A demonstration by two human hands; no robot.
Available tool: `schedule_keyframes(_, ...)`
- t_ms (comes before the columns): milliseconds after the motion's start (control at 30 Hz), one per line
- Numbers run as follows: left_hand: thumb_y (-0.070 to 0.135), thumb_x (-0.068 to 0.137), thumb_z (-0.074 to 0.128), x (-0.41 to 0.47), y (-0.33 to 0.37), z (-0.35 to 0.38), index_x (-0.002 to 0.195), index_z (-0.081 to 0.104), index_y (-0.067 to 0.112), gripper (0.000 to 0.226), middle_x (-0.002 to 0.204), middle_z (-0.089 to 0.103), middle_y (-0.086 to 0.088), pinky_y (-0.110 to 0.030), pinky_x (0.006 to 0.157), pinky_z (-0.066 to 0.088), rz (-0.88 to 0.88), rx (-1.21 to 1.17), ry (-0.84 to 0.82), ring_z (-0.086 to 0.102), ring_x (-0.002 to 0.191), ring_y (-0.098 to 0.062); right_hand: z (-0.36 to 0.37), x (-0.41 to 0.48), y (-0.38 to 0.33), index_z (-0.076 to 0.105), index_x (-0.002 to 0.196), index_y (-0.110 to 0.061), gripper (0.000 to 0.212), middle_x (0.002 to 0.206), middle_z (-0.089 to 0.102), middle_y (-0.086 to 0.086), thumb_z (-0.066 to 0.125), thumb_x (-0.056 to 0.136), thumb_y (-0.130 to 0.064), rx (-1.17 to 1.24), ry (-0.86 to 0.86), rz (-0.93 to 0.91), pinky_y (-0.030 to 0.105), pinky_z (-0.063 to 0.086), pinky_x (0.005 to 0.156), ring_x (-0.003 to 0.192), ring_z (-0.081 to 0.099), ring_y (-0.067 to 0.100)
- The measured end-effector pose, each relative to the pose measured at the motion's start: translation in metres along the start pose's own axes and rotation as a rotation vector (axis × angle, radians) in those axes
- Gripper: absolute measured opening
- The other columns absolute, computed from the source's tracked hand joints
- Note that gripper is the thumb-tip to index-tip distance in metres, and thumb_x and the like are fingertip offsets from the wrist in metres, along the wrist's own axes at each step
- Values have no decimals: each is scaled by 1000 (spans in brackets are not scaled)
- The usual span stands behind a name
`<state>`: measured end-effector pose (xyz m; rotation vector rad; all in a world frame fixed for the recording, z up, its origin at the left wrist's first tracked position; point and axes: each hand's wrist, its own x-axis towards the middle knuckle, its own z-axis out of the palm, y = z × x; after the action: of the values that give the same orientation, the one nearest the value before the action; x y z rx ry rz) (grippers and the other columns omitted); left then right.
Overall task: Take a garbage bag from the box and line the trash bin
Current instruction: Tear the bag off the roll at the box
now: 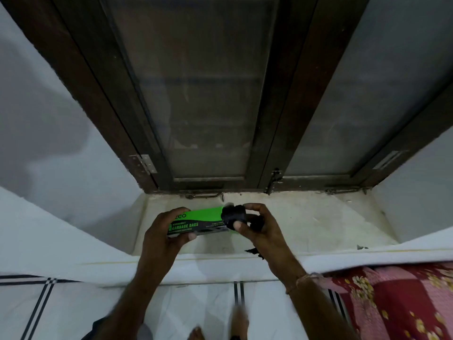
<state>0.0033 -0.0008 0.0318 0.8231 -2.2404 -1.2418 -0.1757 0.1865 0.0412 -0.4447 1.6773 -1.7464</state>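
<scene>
A green and black box [201, 220] printed "GARBAGE BAGS" is held level over the window sill. My left hand [163, 233] grips its left end. At the box's right end a black roll of garbage bags [232, 214] sticks out of the opening. My right hand [259, 225] is closed on that roll, thumb on its front. A loose black strip [255, 252] of bag hangs below my right wrist. No trash bin is in view.
A pale stone window sill [306, 222] lies under the hands, with a dark wooden window frame [269, 143] and latches behind it. Near me is a white sheet with black stripes [73, 303] and a red floral blanket [392, 303] at the right.
</scene>
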Motion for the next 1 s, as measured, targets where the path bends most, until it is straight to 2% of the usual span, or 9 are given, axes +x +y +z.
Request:
schedule_keyframes(133, 8, 76, 87, -4, -7, -2, 127, 68, 19, 55, 119, 68, 1, -7, 82, 48, -32, -11, 35, 62, 105, 6, -3, -2, 2, 73, 119, -11, 31, 110, 74, 16, 76, 89, -8, -3, 14, -86, 29, 55, 91, 98, 68, 26)
schedule_keyframes(233, 9, 75, 88, -6, -5, 4, 126, 68, 21, 56, 119, 69, 3, -10, 84, 50, -48, -28, 45, 63, 105, 4, 1, -4, 0, 73, 125, -20, 35, 88, 69, 16, 73, 92, -10, -30, -37, -65, 24, 55, 82, 83, 59, 26)
schedule_keyframes(300, 11, 76, 88, -8, -2, 12, 127, 68, 22, 57, 119, 69, 5, -10, 84, 51, -54, -29, 38, 64, 106, 2, 10, -6, 0, 71, 127, -12, 37, 110, 76, 2, 70, 92, -2, -4, -81, -58, 23, 56, 86, 107, 68, 19)
schedule_keyframes(367, 11, 77, 87, -9, -1, 17, 129, 67, 21, 57, 120, 69, 4, -8, 83, 50, -72, -50, 40, 63, 107, 4, 15, -7, 2, 67, 131, -6, 40, 133, 70, 4, 68, 92, 3, 25, -118, -49, 26, 57, 89, 128, 62, 18)
schedule_keyframes(533, 15, 79, 87, -9, -1, 14, 127, 67, 24, 53, 119, 70, 4, -12, 84, 52, -92, -92, 42, 66, 107, -3, 15, -10, -6, 55, 135, -5, 45, 142, 63, 2, 66, 93, 4, 4, -229, -35, 23, 56, 88, 133, 57, 12)
schedule_keyframes(600, 19, 79, 87, -7, -1, 12, 127, 66, 25, 53, 119, 71, 5, -13, 84, 52, -97, -121, 37, 66, 107, -4, 12, -8, -9, 53, 137, -9, 50, 138, 65, 3, 70, 91, 2, -45, -205, -66, 25, 56, 88, 124, 63, 8)
schedule_keyframes(700, 32, 75, 82, -6, 2, 8, 126, 66, 30, 54, 120, 70, 8, -15, 84, 53, -96, -143, 20, 66, 108, -3, 1, 6, -5, 54, 143, -22, 68, 122, 63, 0, 80, 83, -5, -290, -99, -156, 17, 52, 79, 82, 63, -1)
schedule_keyframes(867, 49, 70, 77, -3, 7, 9, 124, 64, 40, 56, 116, 69, 22, -13, 83, 53, -90, -159, -47, 66, 107, 3, 6, 18, 4, 75, 119, -17, 45, 109, 70, 4, 82, 78, 1, -163, -56, -174, 30, 55, 92, 102, 67, 14)
schedule_keyframes(1000, 43, 71, 83, -2, 4, 7, 126, 65, 34, 58, 119, 70, 17, -15, 85, 54, -105, -160, -50, 65, 108, 2, 11, 13, 8, 75, 115, -5, 34, 110, 76, 13, 75, 83, 8, -54, -32, -122, 28, 58, 81, 98, 71, 17)
